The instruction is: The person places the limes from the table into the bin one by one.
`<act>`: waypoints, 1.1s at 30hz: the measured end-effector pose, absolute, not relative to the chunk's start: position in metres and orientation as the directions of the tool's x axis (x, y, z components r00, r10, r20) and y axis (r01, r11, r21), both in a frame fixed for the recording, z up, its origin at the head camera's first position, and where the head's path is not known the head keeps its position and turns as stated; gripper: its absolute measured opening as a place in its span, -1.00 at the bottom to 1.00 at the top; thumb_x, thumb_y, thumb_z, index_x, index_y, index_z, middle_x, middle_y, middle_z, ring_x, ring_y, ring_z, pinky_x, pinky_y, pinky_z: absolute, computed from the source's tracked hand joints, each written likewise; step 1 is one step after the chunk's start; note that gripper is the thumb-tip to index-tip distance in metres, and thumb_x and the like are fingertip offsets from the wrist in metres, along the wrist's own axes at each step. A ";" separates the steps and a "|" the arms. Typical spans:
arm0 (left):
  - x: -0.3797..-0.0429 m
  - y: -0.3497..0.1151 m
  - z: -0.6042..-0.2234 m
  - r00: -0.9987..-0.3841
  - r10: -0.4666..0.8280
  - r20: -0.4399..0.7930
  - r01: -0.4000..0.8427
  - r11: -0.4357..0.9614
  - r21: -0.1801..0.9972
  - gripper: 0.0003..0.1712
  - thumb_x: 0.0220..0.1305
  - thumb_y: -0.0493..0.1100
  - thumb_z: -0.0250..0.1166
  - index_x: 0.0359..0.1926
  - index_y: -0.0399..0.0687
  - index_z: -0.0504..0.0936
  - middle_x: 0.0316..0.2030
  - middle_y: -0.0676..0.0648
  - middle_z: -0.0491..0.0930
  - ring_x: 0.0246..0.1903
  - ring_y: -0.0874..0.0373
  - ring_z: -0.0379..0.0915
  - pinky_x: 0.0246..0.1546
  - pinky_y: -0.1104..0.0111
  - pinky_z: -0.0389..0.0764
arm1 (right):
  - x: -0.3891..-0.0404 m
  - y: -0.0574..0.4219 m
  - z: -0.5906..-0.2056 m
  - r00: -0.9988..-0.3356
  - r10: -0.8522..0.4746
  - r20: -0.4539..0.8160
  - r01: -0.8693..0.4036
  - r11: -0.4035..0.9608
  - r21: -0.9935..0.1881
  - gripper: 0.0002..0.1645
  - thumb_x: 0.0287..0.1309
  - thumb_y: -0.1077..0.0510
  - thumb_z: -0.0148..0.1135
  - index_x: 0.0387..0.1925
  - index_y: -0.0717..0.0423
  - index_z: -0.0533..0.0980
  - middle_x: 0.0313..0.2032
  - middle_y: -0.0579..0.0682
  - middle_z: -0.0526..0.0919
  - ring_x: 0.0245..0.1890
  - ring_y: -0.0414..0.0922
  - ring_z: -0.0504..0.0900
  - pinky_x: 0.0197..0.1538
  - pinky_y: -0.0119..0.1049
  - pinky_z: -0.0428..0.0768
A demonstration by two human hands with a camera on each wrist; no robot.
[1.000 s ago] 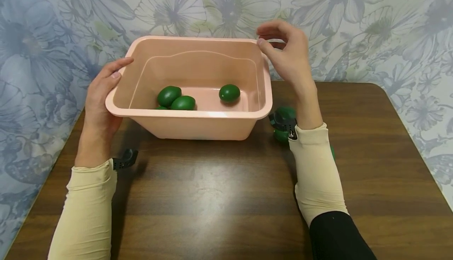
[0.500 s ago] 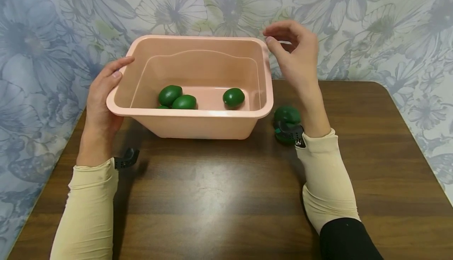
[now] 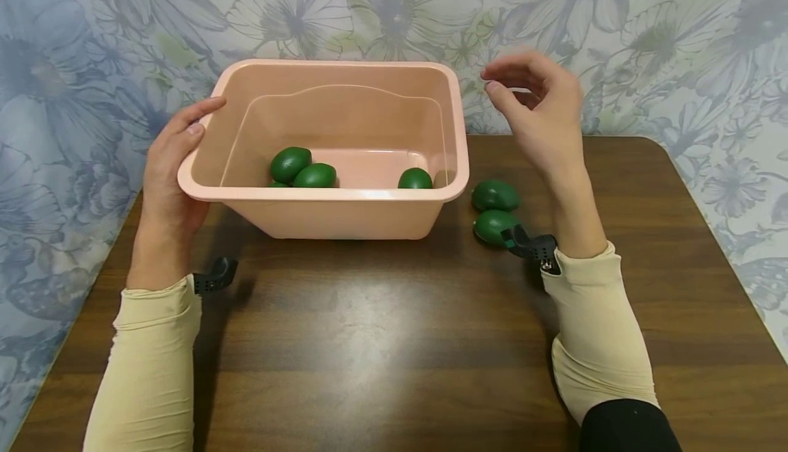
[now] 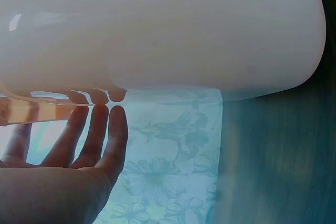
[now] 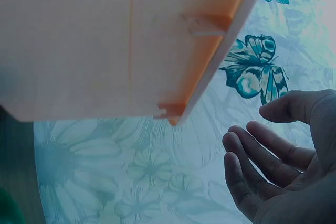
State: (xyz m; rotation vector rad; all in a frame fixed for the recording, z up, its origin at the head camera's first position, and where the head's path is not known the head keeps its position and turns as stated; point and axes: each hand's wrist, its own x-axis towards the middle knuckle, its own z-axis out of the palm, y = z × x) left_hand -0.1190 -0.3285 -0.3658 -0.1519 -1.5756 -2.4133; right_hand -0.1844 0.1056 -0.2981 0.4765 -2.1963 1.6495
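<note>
A pink plastic basin (image 3: 345, 214) is in the middle of the head view, its inside facing the camera. My left hand (image 3: 172, 158) grips its left rim, with thumb and a finger at the edge. In the left wrist view the other fingers (image 4: 118, 135) touch the basin's outer wall. Inside lie several glossy green oval fruits: two show plainly at the left (image 3: 291, 164), one at the right (image 3: 415, 178), partly behind the near rim. My right hand (image 3: 544, 110) hovers just right of the basin, apart from it, fingers loosely bent around nothing.
Two more green fruits (image 3: 495, 195) lie on the brown wooden table (image 3: 363, 329) right of the basin, below my right hand. A flower-patterned wall (image 3: 400, 7) stands close behind the table. Each wrist wears a black strap mount (image 3: 532, 247).
My right hand has moved off the basin's right rim, to the right. The right-hand fruit inside has rolled toward the near wall. My left hand keeps its hold.
</note>
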 end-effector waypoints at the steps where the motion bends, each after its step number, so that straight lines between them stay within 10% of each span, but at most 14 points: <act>1: -0.119 -0.329 -0.366 -0.962 -0.156 0.223 0.267 -0.378 0.887 -0.46 0.48 -0.20 0.12 0.39 -0.35 0.50 0.41 -0.23 0.41 0.27 -0.03 0.42 0.16 0.29 0.54 | -0.182 0.107 -0.297 -0.884 -0.056 0.465 -0.462 0.269 -0.845 -0.77 0.34 0.28 0.33 -0.02 0.26 0.71 -0.08 0.09 0.79 -0.03 -0.12 0.75 0.01 -0.35 0.65; 33: -0.120 -0.330 -0.366 -0.965 -0.148 0.216 0.258 -0.395 0.882 -0.49 0.49 -0.22 0.10 0.36 -0.33 0.53 0.42 -0.21 0.39 0.25 0.00 0.44 0.12 0.32 0.59 | -0.183 0.198 -0.336 -0.908 -0.255 0.331 -0.418 0.530 -0.738 -0.66 0.35 0.20 0.40 0.12 0.16 0.69 -0.03 -0.08 0.77 -0.05 -0.29 0.71 -0.02 -0.58 0.60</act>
